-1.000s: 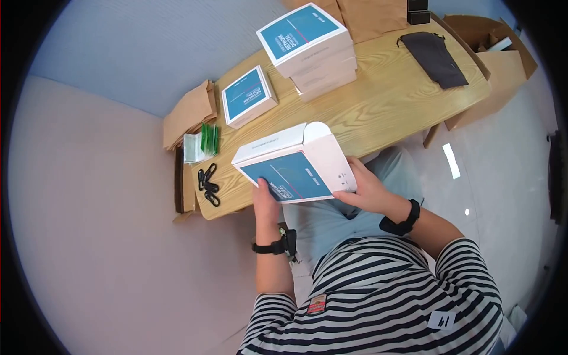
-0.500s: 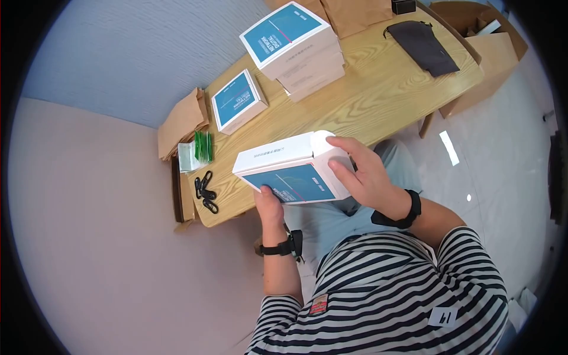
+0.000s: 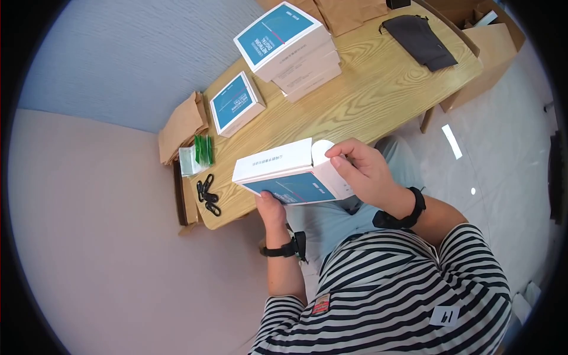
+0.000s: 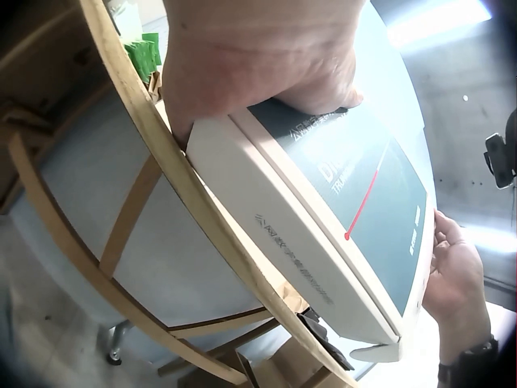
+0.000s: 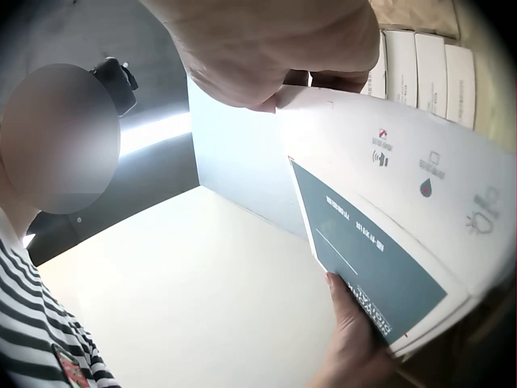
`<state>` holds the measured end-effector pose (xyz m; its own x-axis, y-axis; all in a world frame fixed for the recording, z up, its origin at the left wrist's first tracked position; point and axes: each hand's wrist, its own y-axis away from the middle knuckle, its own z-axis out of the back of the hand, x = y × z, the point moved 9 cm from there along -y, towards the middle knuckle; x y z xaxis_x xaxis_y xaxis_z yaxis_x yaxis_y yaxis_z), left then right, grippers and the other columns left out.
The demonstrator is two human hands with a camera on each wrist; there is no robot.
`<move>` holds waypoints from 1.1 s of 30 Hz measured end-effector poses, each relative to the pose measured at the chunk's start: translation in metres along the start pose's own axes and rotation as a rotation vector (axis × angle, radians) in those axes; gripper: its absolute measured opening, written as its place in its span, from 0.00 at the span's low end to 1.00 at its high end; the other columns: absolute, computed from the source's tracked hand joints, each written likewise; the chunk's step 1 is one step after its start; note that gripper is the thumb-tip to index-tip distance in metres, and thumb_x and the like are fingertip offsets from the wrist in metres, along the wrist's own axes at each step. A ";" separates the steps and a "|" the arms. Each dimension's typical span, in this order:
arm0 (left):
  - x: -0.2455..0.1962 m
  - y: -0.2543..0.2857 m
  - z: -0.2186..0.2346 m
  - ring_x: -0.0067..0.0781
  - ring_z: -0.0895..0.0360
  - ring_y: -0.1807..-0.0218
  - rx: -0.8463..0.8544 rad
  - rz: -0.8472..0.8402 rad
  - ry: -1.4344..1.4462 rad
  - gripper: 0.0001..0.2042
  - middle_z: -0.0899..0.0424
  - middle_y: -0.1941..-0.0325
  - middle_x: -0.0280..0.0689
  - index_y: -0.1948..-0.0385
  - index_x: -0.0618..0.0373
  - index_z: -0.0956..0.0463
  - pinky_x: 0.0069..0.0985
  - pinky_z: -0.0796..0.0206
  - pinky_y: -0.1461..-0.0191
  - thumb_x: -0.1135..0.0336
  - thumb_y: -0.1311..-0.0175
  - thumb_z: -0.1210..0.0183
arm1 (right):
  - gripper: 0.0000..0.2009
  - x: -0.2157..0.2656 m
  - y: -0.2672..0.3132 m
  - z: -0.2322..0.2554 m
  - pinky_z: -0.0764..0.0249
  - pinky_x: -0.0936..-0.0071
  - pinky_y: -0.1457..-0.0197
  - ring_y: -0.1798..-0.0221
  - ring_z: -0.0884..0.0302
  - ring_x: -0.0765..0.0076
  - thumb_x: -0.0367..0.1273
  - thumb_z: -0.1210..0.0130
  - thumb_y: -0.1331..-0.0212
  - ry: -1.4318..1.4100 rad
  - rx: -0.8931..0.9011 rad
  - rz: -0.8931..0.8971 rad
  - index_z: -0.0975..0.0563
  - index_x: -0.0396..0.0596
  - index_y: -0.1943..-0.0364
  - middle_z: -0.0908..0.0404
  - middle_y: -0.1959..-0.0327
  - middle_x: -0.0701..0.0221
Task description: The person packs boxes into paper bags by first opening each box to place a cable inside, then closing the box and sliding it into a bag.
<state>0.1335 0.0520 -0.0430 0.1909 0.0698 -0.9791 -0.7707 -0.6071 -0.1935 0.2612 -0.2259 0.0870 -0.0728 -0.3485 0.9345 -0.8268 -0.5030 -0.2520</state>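
A white cardboard box (image 3: 273, 158) with a blue printed face is held tilted over the lap at the table's front edge. My left hand (image 3: 271, 210) grips its left end, the thumb on the blue face and the other fingers hidden behind the box. My right hand (image 3: 371, 180) is at the right end, thumb and forefinger pinching the small rounded flap (image 3: 320, 151) there. In the right wrist view the right hand (image 5: 279, 48) curls over the edge of the printed white end panel (image 5: 404, 153).
On the wooden table (image 3: 378, 94) stand a stack of similar boxes (image 3: 296, 50) and one single box (image 3: 236, 105). At the left lie black cable loops (image 3: 207, 195), green packets (image 3: 203, 150) and brown paper bags (image 3: 184, 119). A dark pouch (image 3: 419, 42) lies at the right.
My right hand has moved from the box's lower right corner up to the flap, its fingers now closing on it. The box has tipped so its white side shows more.
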 end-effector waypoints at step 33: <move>-0.011 0.008 -0.056 0.41 0.43 0.21 -0.038 0.202 0.481 0.51 0.40 0.20 0.34 0.22 0.48 0.46 0.44 0.50 0.19 0.19 0.41 0.53 | 0.36 -0.041 0.008 -0.011 0.26 0.70 0.41 0.42 0.24 0.66 0.30 0.26 0.47 0.133 0.113 -0.118 0.32 0.42 0.34 0.23 0.44 0.66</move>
<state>0.1593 0.0026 -0.0302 0.3052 -0.4182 -0.8556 -0.7999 -0.6000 0.0080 0.2516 -0.2068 0.0493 -0.0583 -0.1782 0.9823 -0.7667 -0.6221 -0.1584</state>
